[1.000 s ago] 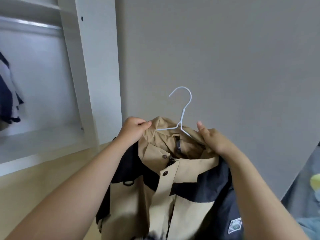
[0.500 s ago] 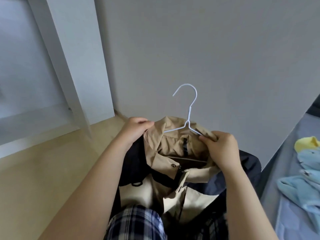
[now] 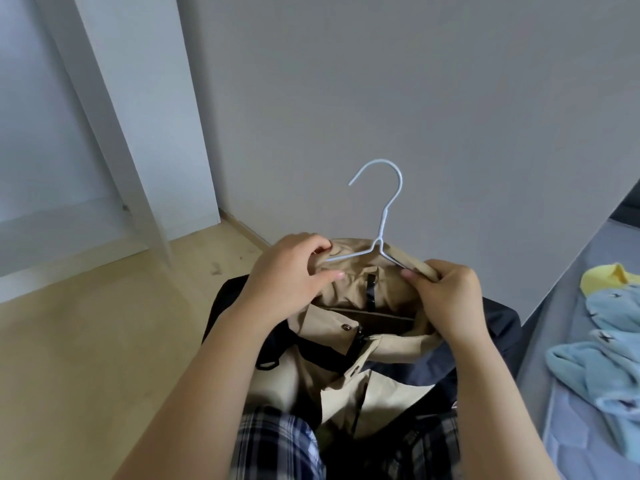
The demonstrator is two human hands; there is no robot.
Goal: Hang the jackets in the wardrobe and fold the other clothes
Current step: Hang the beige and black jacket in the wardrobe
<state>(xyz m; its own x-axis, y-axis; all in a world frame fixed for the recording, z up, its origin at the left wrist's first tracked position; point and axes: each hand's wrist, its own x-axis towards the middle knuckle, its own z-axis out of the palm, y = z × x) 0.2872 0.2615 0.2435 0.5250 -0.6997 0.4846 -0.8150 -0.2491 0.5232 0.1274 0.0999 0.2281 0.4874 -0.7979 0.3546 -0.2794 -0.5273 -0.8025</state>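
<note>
Nearest the camera, plaid-clad legs [image 3: 277,445] sit under the hanging body of the beige-and-black jacket [image 3: 363,368], which droops below the hanger and spills over them. Just above that, the collar is spread open on the white wire hanger [image 3: 381,233], whose hook rises free above the fabric.

The left hand [image 3: 287,275] pinches the collar cloth over the hanger's left shoulder arm, thumb extended along the fabric. The right hand [image 3: 446,292] is clenched around the collar edge at the hanger's right arm, where the wire disappears under the cloth.

The step in hand looks like seating the jacket evenly on the hanger. To do it well, each shoulder seam should be pulled down over its wire end so the collar sits centred under the hook; a lopsided fit would probably let the slick cloth slide off. Closing the top snap might help hold it.

Right of the hanger, blue and yellow clothes [image 3: 606,344] lie on a grey bed [image 3: 554,341], not yet folded. Left of the hanger and farther back stands the white wardrobe [image 3: 114,133], its opening facing the person; its rail is out of view.
</note>
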